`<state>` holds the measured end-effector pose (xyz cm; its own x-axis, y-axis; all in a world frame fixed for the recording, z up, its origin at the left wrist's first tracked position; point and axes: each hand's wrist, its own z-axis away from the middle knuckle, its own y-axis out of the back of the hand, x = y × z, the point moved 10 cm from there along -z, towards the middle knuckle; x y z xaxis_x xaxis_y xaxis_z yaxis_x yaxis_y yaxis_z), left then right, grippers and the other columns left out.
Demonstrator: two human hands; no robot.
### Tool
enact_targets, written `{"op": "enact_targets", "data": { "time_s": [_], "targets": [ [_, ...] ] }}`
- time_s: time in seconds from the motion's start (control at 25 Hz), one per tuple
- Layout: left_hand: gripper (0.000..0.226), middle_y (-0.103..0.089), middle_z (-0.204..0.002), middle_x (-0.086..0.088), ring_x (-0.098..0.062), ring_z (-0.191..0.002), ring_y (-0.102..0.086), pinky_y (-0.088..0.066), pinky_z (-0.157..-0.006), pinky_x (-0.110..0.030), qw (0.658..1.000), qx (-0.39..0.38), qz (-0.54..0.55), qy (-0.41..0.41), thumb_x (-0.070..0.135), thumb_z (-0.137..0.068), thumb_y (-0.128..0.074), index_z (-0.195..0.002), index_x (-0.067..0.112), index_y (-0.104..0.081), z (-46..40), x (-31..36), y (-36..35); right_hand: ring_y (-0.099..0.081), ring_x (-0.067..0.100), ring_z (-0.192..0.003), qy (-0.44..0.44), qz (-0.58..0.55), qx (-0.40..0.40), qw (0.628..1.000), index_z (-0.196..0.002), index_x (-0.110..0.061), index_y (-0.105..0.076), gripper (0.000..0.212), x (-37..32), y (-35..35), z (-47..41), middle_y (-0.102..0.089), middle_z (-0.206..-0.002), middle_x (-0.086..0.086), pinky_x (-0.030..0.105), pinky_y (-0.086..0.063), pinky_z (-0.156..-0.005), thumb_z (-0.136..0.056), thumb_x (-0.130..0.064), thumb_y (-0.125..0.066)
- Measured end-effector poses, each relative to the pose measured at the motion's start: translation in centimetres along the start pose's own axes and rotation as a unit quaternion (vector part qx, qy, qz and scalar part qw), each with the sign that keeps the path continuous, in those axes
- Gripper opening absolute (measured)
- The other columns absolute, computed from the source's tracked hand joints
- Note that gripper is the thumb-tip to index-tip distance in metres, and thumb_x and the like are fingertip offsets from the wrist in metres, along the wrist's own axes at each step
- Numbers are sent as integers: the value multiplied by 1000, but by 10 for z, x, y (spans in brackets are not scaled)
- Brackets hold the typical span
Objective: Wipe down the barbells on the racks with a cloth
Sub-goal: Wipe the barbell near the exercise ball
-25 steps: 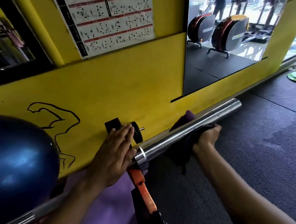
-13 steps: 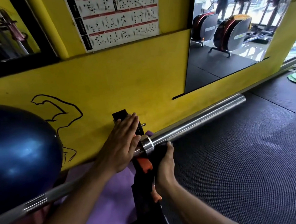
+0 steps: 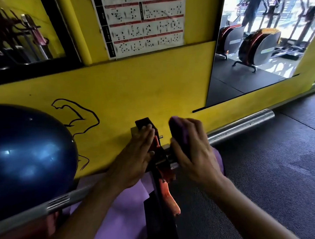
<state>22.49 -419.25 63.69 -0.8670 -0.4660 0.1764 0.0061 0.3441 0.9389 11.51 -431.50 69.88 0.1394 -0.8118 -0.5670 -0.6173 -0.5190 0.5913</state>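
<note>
Wall chart [image 3: 144,23] print unreadable, right hand [image 3: 193,150] gripping cloth [image 3: 179,134]

head cam: only view; was worn on the person's head | looked forward and down, wide-angle | close above left hand [image 3: 136,157] and right hand [image 3: 189,150] at the barbell [image 3: 241,124] | faced the yellow wall [image 3: 133,87], mirror [image 3: 255,46] upper right, floor mat [image 3: 274,168] lower right | no second view, so nothing shared
</note>
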Motion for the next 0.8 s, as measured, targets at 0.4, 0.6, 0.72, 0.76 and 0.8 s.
{"op": "enact_targets", "data": {
  "time_s": [0.4, 0.6, 0.72, 0.76, 0.8],
  "targets": [
    [65, 27, -163, 17, 8, -147, 21, 1, -120, -19, 999, 1, 9, 47, 42, -109, -23, -159, 27, 16, 12, -10, 3, -51, 14, -121, 64, 21, -165, 984, -138, -29, -56, 48, 19, -36, 46, -45, -139, -8, 33, -56, -82, -93, -46, -57],
    [66, 26, -163, 19, 7, -148, 18, 0, -119, -18, 999, 13, 3, 41, 53, -103, -11, -158, 29, 17, 12, -12, 2, -62, 1, -105, -38, -98, -171, 980, -110, -41, -67, 21, 49, -41, 71, -56, -114, -21, 17, -47, -84, -92, -32, -61],
    [64, 24, -164, 18, 5, -150, 15, -3, -121, -21, 999, 13, 12, 37, 51, -106, -12, -158, 29, 17, 11, -12, -1, -70, 18, -95, -282, -273, -132, 910, -100, -35, -75, 23, 101, -64, 92, -73, -100, -4, 28, -51, -79, -100, -21, -57],
    [64, 24, -164, 17, 5, -150, 14, -3, -121, -21, 999, 12, 12, 39, 49, -107, -14, -159, 29, 16, 11, -13, -1, -71, 25, -93, -390, -411, -80, 820, -100, -26, -77, 23, 112, -74, 99, -76, -98, 5, 33, -54, -77, -102, -22, -54],
    [64, 23, -165, 17, 5, -150, 14, -3, -121, -20, 999, 13, 11, 41, 48, -107, -16, -159, 28, 16, 11, -13, 0, -73, 28, -87, -465, -527, -36, 710, -96, -18, -78, 28, 111, -85, 102, -77, -93, 11, 34, -56, -72, -102, -28, -52]
  ]
}}
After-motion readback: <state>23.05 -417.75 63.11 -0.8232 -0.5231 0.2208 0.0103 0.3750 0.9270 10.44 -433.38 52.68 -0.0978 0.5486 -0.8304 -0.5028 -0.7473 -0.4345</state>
